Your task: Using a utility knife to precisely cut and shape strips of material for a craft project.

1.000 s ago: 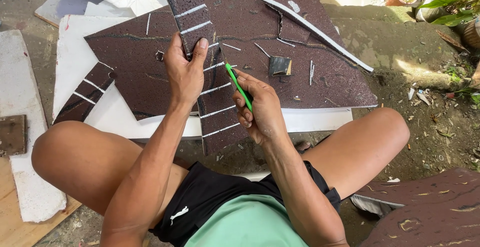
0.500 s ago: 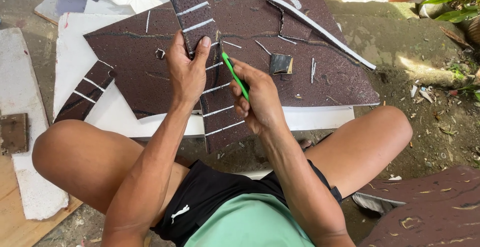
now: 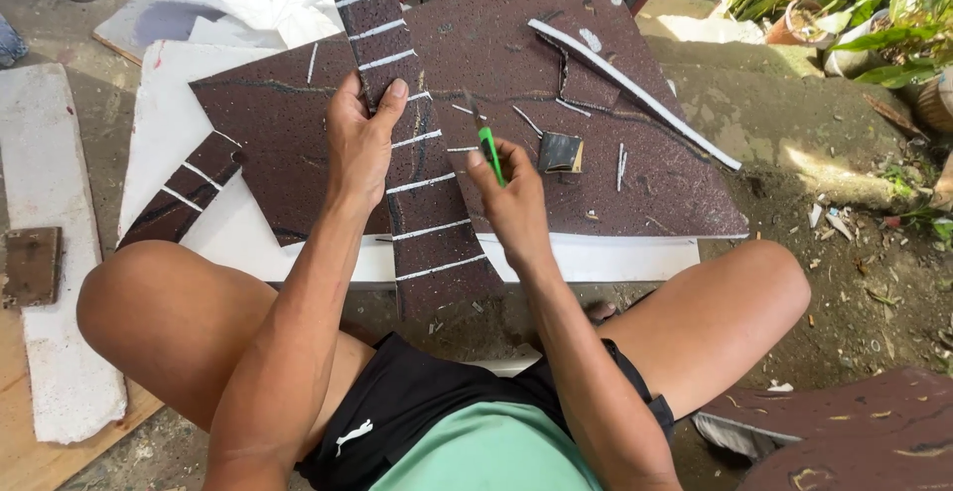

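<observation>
Left hand [image 3: 359, 143] flat on long brown foam strip [image 3: 417, 183] with white cross-grooves; right hand [image 3: 513, 198] just beside, gripping green craft knife [image 3: 489, 153] against strip's edge, over brown foam sheet [image 3: 635, 163].

We see a long strip [image 3: 412, 153] lying on a big sheet [image 3: 596, 153], which lies on a board [image 3: 596, 258] in front of the knees. Our left hand [image 3: 359, 143] rests on the strip; our right hand [image 3: 511, 198], just to the right of it, holds a knife [image 3: 489, 153] over the sheet. Further right lies a small block [image 3: 561, 151] (on the sheet), and behind it a thin rod [image 3: 635, 94]. A second strip [image 3: 184, 203] lies at the left.
</observation>
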